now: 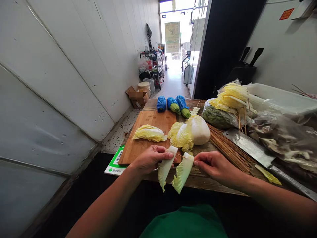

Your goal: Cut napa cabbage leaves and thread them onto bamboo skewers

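Just off the chopping board's near right corner, the left hand pinches one cabbage leaf; the right hand, apart, pinches the skewer beside the second leaf. Fingers and leaves hide both skewer ends!

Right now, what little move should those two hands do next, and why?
Perhaps the left hand should ease its pale, ruffled cabbage strip along the thin brown wooden skewer toward the similar pale strip beside the right hand, since bare skewer shows between them.
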{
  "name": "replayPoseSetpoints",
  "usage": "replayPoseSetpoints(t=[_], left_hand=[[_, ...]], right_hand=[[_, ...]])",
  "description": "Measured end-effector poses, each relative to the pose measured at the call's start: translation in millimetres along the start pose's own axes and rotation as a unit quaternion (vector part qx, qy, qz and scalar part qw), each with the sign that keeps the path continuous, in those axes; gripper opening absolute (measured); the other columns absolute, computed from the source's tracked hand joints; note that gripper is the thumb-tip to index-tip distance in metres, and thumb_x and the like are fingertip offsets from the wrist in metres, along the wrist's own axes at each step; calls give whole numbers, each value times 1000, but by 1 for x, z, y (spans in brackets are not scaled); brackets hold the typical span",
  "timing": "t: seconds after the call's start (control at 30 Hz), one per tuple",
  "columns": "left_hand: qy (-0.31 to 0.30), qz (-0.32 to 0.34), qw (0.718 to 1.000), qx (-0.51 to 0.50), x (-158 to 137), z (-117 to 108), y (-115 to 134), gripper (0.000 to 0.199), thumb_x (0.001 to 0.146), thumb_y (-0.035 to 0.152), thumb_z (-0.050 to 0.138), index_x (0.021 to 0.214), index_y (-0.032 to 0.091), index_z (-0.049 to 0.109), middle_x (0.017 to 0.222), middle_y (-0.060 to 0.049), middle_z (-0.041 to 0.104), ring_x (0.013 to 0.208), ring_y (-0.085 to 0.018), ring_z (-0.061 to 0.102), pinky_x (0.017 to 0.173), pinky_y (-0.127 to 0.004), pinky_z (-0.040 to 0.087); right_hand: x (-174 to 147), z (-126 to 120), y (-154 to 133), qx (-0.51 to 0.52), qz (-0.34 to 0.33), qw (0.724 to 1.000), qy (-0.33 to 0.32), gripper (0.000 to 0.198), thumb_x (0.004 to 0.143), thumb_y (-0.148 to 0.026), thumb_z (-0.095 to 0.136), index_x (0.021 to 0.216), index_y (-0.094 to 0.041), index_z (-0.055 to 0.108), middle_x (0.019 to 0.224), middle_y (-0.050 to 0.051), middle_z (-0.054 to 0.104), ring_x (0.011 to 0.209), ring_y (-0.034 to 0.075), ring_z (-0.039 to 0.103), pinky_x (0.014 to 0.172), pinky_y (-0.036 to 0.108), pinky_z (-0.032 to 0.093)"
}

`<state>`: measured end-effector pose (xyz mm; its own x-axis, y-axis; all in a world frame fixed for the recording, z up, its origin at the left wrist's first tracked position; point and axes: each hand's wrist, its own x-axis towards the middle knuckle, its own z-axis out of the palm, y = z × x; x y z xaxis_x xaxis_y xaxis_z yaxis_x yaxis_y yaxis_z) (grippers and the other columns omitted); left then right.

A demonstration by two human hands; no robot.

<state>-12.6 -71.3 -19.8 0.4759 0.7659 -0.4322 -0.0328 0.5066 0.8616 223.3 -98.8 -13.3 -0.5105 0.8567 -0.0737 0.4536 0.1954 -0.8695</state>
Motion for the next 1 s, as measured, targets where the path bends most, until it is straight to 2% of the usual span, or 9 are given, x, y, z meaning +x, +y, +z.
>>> replayPoseSetpoints(t=[0.17, 0.33, 0.53, 0.73, 0.83, 0.9, 0.93, 0.97, 1.0], left_hand=[[-9, 12, 1000, -9, 4, 3, -6, 19, 64, 29, 73, 70, 11, 70, 72, -7, 70, 58, -13, 60, 58, -25, 46], [-9, 5, 1000, 16, 7, 5, -13, 22, 60, 28, 76, 68, 9, 70, 61, -4, 66, 51, -8, 52, 51, -20, 37], [-16, 75, 995, -58, 8, 4, -15, 47, 61, 40, 75, 100, 14, 67, 87, -7, 68, 78, -15, 59, 71, -24, 43], [-3, 46, 999, 23, 9, 12, -18, 32, 62, 39, 74, 72, 9, 68, 68, -5, 65, 59, -12, 56, 58, -23, 43], [2, 82, 994, 70, 1, 2, -10, 44, 68, 43, 69, 99, 12, 66, 82, -8, 69, 72, -17, 62, 67, -29, 47], [102, 173, 963, 178, -4, -14, 0, 50, 74, 42, 62, 117, 17, 57, 97, -10, 68, 86, -21, 62, 78, -35, 47], [175, 230, 921, 261, -4, -24, 6, 47, 76, 40, 61, 118, 18, 57, 101, -10, 67, 91, -22, 61, 84, -38, 45], [243, 281, 856, 359, -3, -34, 11, 40, 77, 38, 59, 113, 18, 60, 104, -11, 67, 98, -23, 59, 90, -40, 42], [274, 309, 787, 459, 0, -43, 16, 34, 80, 34, 57, 109, 19, 63, 111, -11, 64, 107, -24, 54, 97, -42, 36]], right_hand=[[3, 3, -1, 8, -3, 1000, -1, 27, 85, -30, 45, 73, -12, 61, 55, -4, 39, 51, 9, 30, 46, 22, 24], [9, 6, -1, 14, -13, 1000, -8, 26, 84, -29, 46, 74, -11, 62, 54, -3, 41, 51, 9, 31, 46, 23, 25], [16, 5, 0, 31, -28, 999, 17, 26, 84, -31, 47, 74, -12, 61, 54, -4, 41, 50, 9, 32, 46, 22, 26], [24, 10, 6, 40, -50, 998, 20, 28, 84, -34, 48, 74, -13, 62, 56, -3, 45, 52, 9, 35, 48, 22, 29], [18, 5, 11, 42, -45, 998, 28, 29, 85, -36, 48, 75, -12, 61, 57, -2, 44, 54, 9, 35, 49, 22, 28], [12, -2, 15, 70, -20, 997, 32, 30, 84, -39, 48, 78, -12, 61, 58, -3, 41, 52, 9, 32, 46, 22, 25], [9, -6, 17, 94, -6, 995, 31, 30, 83, -41, 50, 83, -13, 61, 57, -4, 40, 51, 8, 31, 45, 22, 23], [6, -8, 19, 122, 6, 992, 27, 32, 82, -42, 52, 91, -13, 60, 57, -5, 39, 49, 8, 30, 44, 22, 22], [5, -11, 22, 149, 16, 988, 23, 36, 82, -44, 53, 100, -14, 58, 55, -6, 37, 48, 8, 29, 43, 22, 21]])
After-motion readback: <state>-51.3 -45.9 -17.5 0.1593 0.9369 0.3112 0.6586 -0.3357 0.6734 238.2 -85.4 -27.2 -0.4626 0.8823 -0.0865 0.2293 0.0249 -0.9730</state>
